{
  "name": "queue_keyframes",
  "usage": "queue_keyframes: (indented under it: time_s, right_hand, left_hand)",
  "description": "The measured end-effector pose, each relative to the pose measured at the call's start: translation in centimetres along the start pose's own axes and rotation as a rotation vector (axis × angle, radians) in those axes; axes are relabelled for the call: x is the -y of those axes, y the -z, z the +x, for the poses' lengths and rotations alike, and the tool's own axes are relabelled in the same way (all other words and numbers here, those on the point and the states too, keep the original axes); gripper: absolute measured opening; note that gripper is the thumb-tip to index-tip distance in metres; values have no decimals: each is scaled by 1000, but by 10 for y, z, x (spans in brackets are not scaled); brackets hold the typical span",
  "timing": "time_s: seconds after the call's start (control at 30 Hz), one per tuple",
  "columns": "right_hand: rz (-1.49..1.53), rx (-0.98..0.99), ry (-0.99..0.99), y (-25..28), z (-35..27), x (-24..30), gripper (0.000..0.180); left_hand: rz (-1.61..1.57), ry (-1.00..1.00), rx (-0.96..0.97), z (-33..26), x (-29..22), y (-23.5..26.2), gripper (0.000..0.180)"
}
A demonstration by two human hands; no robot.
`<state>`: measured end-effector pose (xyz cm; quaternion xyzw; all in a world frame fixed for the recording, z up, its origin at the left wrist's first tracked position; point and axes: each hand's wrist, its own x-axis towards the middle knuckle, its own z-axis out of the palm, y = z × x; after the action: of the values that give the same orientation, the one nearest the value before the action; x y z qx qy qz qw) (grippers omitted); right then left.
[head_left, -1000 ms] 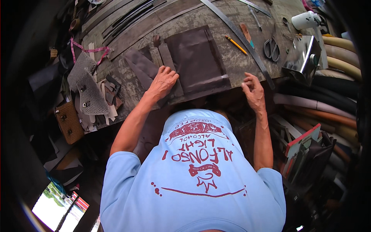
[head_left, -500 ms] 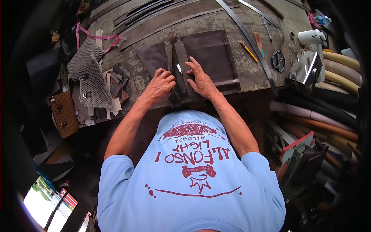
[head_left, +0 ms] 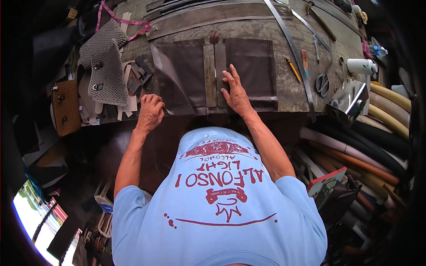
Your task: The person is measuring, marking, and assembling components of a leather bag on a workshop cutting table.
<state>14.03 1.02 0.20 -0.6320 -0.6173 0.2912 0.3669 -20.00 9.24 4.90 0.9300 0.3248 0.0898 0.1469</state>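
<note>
Right hand [head_left: 236, 94] lies flat, fingers spread, on the dark leather piece [head_left: 213, 73] at the workbench [head_left: 288, 95] near edge — left hand [head_left: 150, 111] pinches its lower-left corner.

1. Soft, even daylight lit the workbench [head_left: 284, 95] at 12 o'clock, leaving no hard shadows on it.
2. A blown-out white patch glared at 8 o'clock, where outdoor light came in.
3. A shiny metal sheet [head_left: 348, 99] at 3 o'clock reflected pale light.
4. The area under the bench edge, around 9 o'clock, was deep shadow with little detail.
5. Fisheye distortion bent the bench's straight edges into arcs, and a black vignette ringed the frame.
6. The centre looked sharp; the rim softened.
</note>
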Motion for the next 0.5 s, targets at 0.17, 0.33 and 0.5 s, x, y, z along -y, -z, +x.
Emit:
queue_keyframes:
  time_s: [0.17,0.33,0.5]
  right_hand:
    - [-3,-10,14,-2,-2,-1,69]
    - [-22,-20,57,-1,-4,-5,67]
    - [22,8,56,3,-6,-3,67]
  left_hand:
    - [12,211,-82,-35,9,-14,22]
    - [8,346,-131,-51,-5,-25,21]
    - [103,727,-286,-66,0,-38,14]
